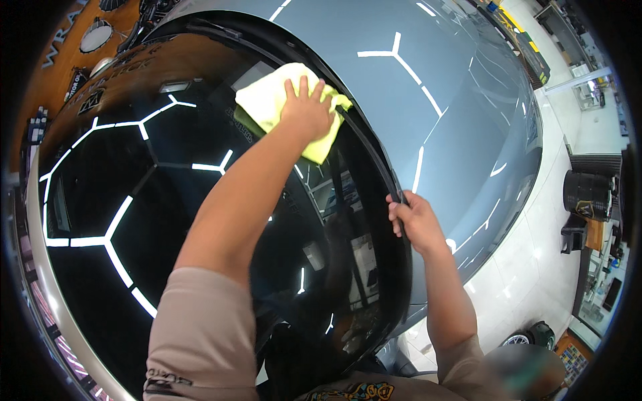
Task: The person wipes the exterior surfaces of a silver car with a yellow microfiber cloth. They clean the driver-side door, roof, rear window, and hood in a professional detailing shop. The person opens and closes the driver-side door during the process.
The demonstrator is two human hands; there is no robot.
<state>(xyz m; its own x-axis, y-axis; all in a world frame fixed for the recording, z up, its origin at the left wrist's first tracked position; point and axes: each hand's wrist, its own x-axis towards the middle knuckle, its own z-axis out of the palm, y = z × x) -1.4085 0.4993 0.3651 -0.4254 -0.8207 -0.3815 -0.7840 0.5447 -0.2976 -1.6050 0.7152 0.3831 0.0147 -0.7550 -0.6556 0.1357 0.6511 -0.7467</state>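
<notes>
My left hand [308,113] lies flat on a pale yellow cloth [264,97], fingers spread, pressing it against the dark glass of a car windshield [200,200]. Part of the cloth is bunched near the glass's lower edge, and the rest spreads out to both sides of the hand. My right hand [418,220] is closed around a black wiper arm [399,194] at the border between windshield and hood. The wiper looks raised a little off the glass, though I cannot tell how far.
The glossy grey-blue hood [461,120] stretches away to the right. Beyond it are a white tiled floor [515,281], a black drum [588,194] and a workbench [605,294]. Bright lamp lines reflect in glass and paint. A wooden wall with round objects shows at the upper left.
</notes>
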